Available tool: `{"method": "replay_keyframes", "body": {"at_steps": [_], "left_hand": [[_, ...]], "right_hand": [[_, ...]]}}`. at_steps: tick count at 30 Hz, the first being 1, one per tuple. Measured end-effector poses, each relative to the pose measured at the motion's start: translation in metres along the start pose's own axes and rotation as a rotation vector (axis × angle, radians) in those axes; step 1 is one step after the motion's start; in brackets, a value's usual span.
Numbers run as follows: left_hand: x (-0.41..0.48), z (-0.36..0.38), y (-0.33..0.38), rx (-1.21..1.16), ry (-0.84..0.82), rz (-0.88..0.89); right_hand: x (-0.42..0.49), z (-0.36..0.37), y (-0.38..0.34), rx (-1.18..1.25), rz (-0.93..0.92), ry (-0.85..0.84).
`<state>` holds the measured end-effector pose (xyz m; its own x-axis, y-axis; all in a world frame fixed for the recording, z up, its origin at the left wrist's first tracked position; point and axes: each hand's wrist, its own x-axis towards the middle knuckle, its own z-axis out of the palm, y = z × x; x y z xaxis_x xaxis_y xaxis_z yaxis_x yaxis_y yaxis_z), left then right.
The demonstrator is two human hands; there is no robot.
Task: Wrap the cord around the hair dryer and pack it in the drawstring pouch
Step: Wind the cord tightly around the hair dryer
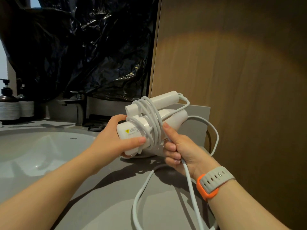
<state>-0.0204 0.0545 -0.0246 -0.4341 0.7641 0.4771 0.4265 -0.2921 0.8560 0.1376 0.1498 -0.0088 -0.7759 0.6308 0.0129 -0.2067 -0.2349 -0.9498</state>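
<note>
While the left grip (109,138) clasped the hair dryer (123,131), its long axis ran 8 to 2 o'clock. The right grip (181,146), at its 4 o'clock, clenched the cord (187,173).

Count taken standing at the vanity. One hair dryer (131,132), white. One cord (153,128), white; its turns round the dryer overlap, so their number is not readable. Two hands: left hand (109,138), right hand (179,146). One watch (214,181), grey strap, orange case. Two dark pump bottles: front bottle (9,103), rear bottle (25,103). One basin (41,146). One faucet (79,110). One black plastic sheet (83,47).
</note>
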Motion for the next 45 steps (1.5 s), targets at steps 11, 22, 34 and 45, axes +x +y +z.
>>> {"method": "replay_keyframes", "body": {"at_steps": [11, 22, 34, 45], "left_hand": [[-0.004, -0.002, 0.004, -0.035, 0.115, 0.052], [-0.01, 0.0, 0.0, -0.045, 0.04, 0.029], [-0.009, 0.001, 0.002, -0.185, 0.199, -0.029], [-0.001, -0.009, 0.003, -0.474, 0.377, -0.179]], "right_hand": [[0.002, 0.002, -0.001, -0.086, -0.05, -0.045], [0.003, 0.0, 0.001, -0.047, -0.035, 0.017], [0.001, 0.004, 0.0, 0.076, 0.051, -0.053], [-0.001, 0.009, -0.002, 0.001, -0.006, -0.071]]}}
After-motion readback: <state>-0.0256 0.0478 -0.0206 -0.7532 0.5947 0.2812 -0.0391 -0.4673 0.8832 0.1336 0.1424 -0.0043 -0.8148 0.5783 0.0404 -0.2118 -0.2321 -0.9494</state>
